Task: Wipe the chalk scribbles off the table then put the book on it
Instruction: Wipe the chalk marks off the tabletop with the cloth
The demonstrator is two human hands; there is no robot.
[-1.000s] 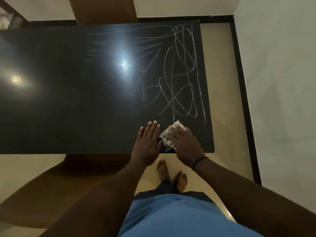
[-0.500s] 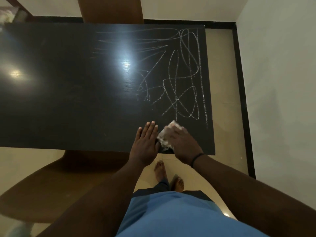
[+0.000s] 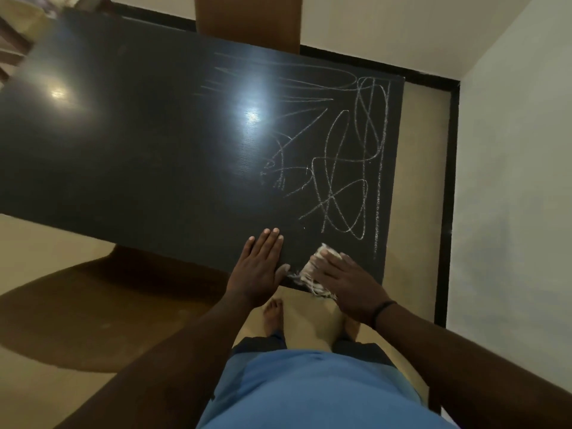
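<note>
A dark table (image 3: 139, 150) fills the upper view, with white chalk scribbles (image 3: 340, 168) over its right part. My left hand (image 3: 258, 267) lies flat on the table near its front edge, fingers straight. Just to its right, my right hand (image 3: 349, 283) presses a pale frayed cloth (image 3: 312, 270) onto the table's front right corner, fingers spread over it. The cloth's fringe hangs past the edge. No book is in view.
A brown wooden panel (image 3: 247, 20) stands behind the table's far edge. A white wall (image 3: 510, 181) with a black skirting runs along the right. Beige floor (image 3: 62, 243) and a brown curved shape lie below the table's front edge.
The view has tilted and shifted. My right hand and the cloth have slid slightly right, away from my left hand, which stays flat on the table.
</note>
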